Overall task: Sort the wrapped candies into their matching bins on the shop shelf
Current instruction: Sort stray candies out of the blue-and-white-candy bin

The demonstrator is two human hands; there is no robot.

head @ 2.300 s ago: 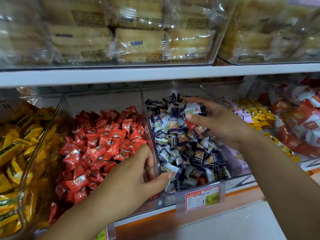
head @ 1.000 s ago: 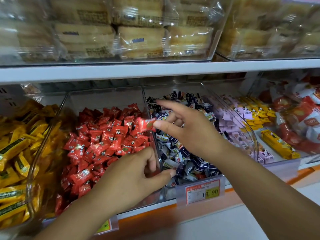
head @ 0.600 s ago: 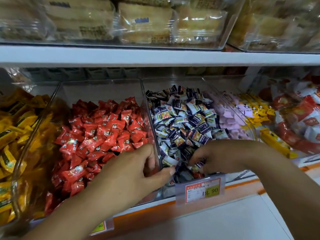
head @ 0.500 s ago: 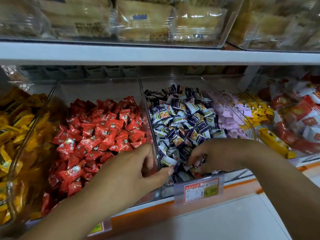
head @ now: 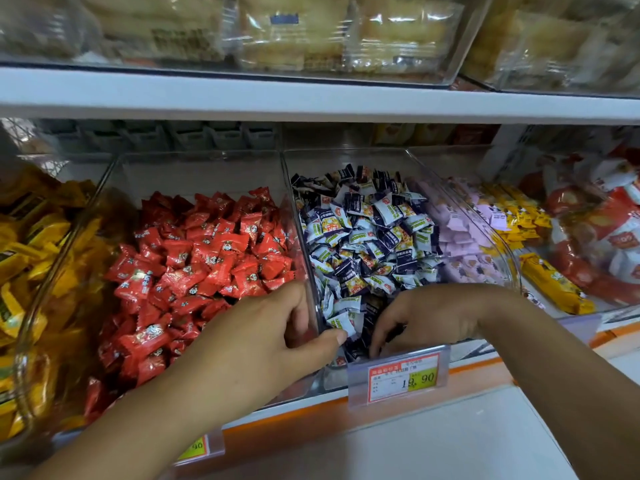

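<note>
Clear plastic bins fill my single head view, side by side on the shelf with the orange front edge [head: 284, 419]. The red bin [head: 194, 154], left of centre, is heaped with red candies [head: 207, 265]. The middle bin [head: 346, 150] holds blue-and-white candies [head: 367, 230]. Between the two stands a shared clear wall [head: 294, 216]. At lower centre the left hand [head: 263, 344] grips the front end of that wall: its fingers [head: 298, 313] are curled on the red side and the thumb lies across on the blue-and-white side. Just to its right, the right hand [head: 426, 320] is dug knuckles-up into the front of the middle bin, with its fingers curled down among the wrappers. I cannot tell whether they have closed on a candy. A price tag [head: 401, 375] hangs on the bin front directly below that hand. Yellow packets [head: 31, 258] crowd the left edge, and pink candies [head: 457, 233] lie right of centre. Pale wrapped cakes [head: 294, 36] line the upper shelf [head: 311, 98] across the top of the frame.
</note>
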